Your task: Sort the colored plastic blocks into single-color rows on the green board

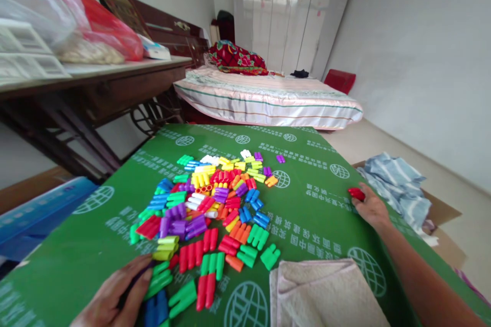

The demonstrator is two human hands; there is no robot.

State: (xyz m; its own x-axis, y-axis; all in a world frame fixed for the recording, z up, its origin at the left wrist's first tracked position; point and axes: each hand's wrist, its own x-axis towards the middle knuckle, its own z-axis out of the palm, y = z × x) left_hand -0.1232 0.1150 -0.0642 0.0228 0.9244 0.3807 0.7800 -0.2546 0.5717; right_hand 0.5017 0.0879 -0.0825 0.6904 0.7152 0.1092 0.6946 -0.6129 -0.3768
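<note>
My right hand [371, 207] is at the right side of the green board, its fingers pinching a red bullet-shaped plastic building piece [356, 193]. At the lower left, my left hand [118, 291] has thumb and fingers closed around something dark, mostly hidden. Beside its fingertips lie green pieces [159, 278], yellow-green pieces [165, 248] and a blue piece [156, 309]. Many joined plastic pieces in red, purple, orange, white and other colours spread over the board's middle, among them purple pieces [195, 226] and red pieces [191, 255].
A folded beige cloth [326, 291] lies at the front edge of the green board [303, 225]. Blue-striped fabric [395, 184] sits on cardboard to the right. Beyond the board is a bed [268, 102]. A table [153, 69] with bags stands at the left.
</note>
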